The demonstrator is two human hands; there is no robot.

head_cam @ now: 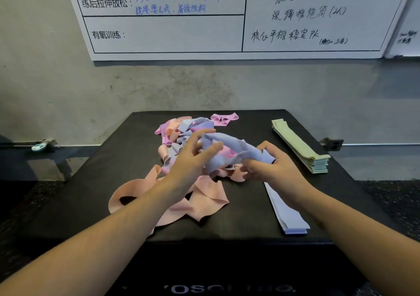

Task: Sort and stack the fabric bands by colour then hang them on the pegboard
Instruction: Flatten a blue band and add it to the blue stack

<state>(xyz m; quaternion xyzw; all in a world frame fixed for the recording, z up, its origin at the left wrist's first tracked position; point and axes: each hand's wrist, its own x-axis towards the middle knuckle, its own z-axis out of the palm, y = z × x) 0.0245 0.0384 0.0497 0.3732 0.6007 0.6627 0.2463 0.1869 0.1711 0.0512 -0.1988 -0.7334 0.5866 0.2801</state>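
A lilac band (236, 152) is held up between both hands, just above the messy pile (181, 141) in the middle of the black tabletop (113, 159). The right hand (272, 168) has its grip closed round the band's right end, fingers curled under and thumb on top, so the fabric is bunched and creased there. The left hand (193, 157) is only loosely curled, with its fingertips laid on the other end of the band; a proper pinch can't be made out, since that part is a bit blurred.

The band itself looks like soft, thin, stretchy cloth, twisted into a rumpled tube between the hands, with a bit of pink showing through from behind.

The pile is a tangle of lilac, pink and peach loops, all floppy and crumpled. A few big peach bands (204, 198) are spread out flat-ish at the near side, with wavy edges, partly hidden under the left forearm. One pink band (223, 118) is lying apart at the far edge.

Two sorted stacks can be seen on the right: a green stack (300, 146), neatly squared and several layers thick, near the right edge, and a flat lilac stack (286, 213) closer in, partly covered by the right wrist. The tabletop looks matte and slightly padded.
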